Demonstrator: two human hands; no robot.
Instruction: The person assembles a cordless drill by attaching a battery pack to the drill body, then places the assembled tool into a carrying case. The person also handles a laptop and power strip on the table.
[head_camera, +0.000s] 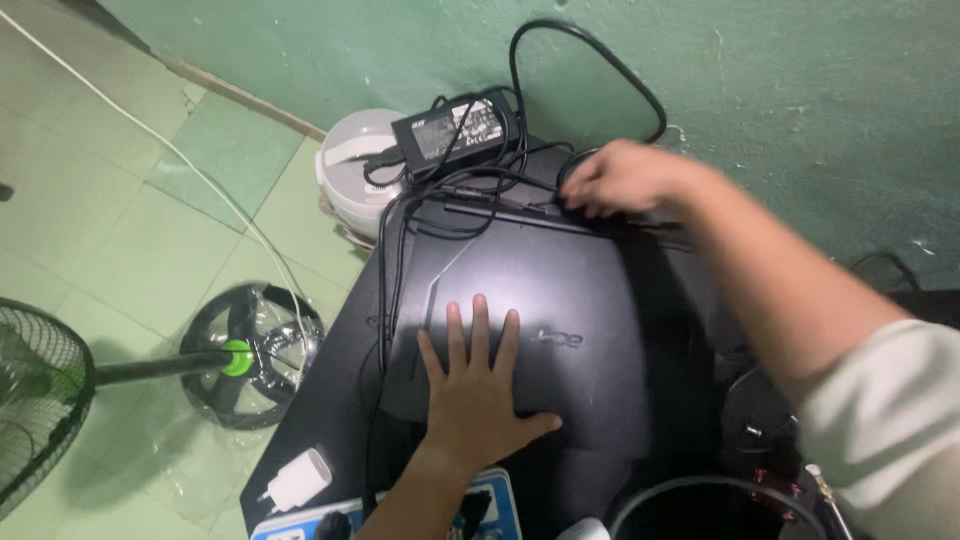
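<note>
Laptops: one, black laptop (540, 330), lid closed, laid flat mid-tabletop.
Left hand (480, 385): pressed flat on the lid, fingers spread, grip apart, nothing clasped.
Right hand (625, 178): placed at the laptop's far edge among black cables (590, 60); motion-blurred, grip cannot be told.
Adapters: one black power brick (455, 128) set on a white round appliance (350, 175); one white plug charger (297, 480) at the near-left corner.
Surface: black tabletop (320, 400), pushed against a green wall (800, 90).
Room: green tiled floor (120, 220), one standing fan (35, 395) with round base.
Edges: left tabletop edge is crowded by cables; open floor is seen left.
</note>
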